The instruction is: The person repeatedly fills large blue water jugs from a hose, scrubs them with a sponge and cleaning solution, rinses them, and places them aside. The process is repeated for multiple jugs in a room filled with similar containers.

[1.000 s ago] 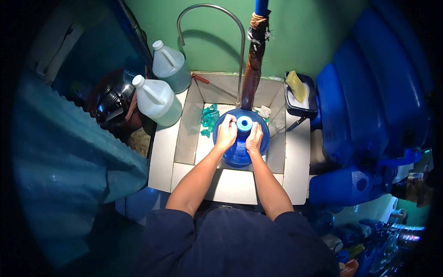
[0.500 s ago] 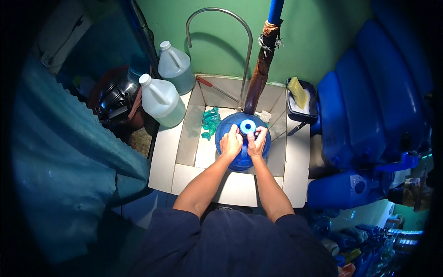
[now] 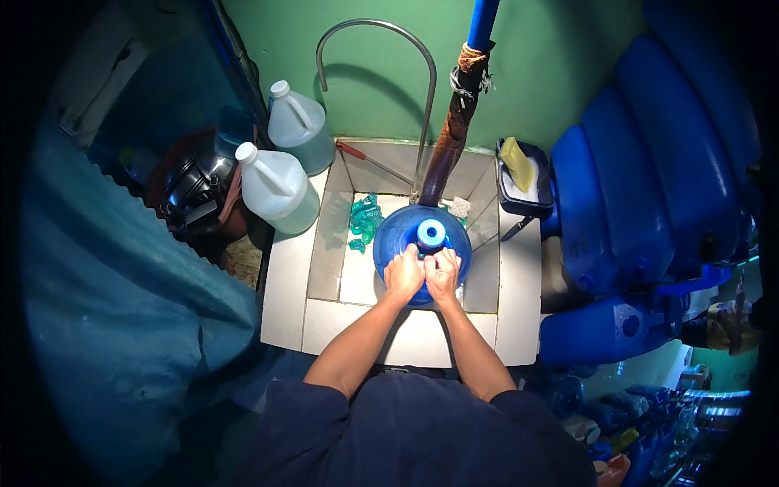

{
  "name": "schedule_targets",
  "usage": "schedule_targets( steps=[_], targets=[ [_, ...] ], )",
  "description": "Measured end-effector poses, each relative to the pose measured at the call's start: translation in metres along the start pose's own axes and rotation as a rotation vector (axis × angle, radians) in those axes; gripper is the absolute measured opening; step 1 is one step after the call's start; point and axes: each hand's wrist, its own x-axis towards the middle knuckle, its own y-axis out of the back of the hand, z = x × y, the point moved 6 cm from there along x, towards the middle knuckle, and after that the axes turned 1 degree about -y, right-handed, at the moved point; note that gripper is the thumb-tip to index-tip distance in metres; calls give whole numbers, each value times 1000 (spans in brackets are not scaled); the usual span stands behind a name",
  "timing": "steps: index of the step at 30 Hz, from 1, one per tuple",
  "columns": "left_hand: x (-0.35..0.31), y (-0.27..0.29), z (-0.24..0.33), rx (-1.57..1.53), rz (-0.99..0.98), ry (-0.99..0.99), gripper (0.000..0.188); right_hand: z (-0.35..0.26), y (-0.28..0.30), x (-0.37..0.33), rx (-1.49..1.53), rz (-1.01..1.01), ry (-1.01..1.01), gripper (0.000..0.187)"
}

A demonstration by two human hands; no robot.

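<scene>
A big blue water jug (image 3: 398, 234) stands upright in a white tiled sink (image 3: 324, 260), its capped neck (image 3: 431, 234) facing up. My left hand (image 3: 403, 273) and my right hand (image 3: 444, 273) lie side by side on the jug's near shoulder, just below the neck, fingers curled against it. A curved metal tap (image 3: 422, 89) arches over the sink behind the jug. A brown pipe (image 3: 450, 146) runs down beside the tap.
Two clear plastic gallon jugs (image 3: 280, 188) stand on the sink's left rim. Green plastic scraps (image 3: 363, 217) lie in the basin. A black tray with a yellow sponge (image 3: 519, 166) sits at the right rim. Large blue water containers (image 3: 641, 187) are stacked on the right.
My hands slid from the sides of the jug's neck down to its near shoulder and came together. The view shifted slightly.
</scene>
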Motion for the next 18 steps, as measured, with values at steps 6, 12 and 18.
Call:
schedule_targets(
  steps=[6,12,18],
  targets=[
    [-34,-22,-1,1,-344,-186,24,25,22,26,-442,-398,-85,23],
    [-23,18,-12,-365,-294,-26,63,62,63,68,-565,-496,-255,31],
    [44,37,18,-413,-37,-549,106,94,32,110,-899,-391,154,43]
  ],
)
